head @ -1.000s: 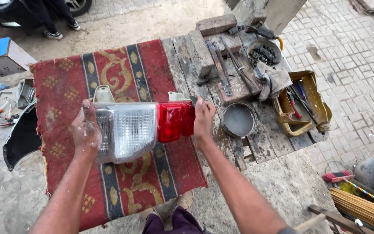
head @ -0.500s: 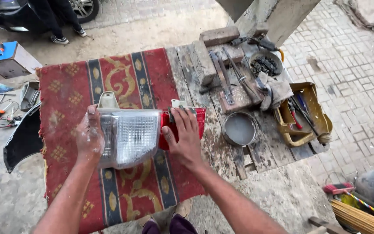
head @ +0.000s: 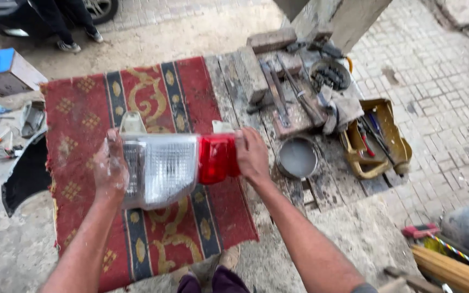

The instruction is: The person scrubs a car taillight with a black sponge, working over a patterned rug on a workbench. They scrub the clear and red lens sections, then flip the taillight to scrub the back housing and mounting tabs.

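Ribbed clear plastic and glossy red plastic, that's the tail light [head: 175,165] I'm holding up off the red patterned rug [head: 153,97], level, lens side toward me. My left hand [head: 109,171], dusted with white powder, clamps the clear end, fingers wrapped behind it and thumb pointing up along the edge. My right hand [head: 252,154] grips the red end, fingers curled over its side. Two pale mounting tabs stick up from the top of the housing. The rug drapes over a rough, weathered plank bench [head: 321,179]. Just right of my right hand sits a round metal tin [head: 298,157], dull grey inside. Beyond it lie flat rusty metal bars [head: 278,92], a crumpled rag [head: 343,106] and a cut-open yellow jug [head: 378,138] holding hand tools.
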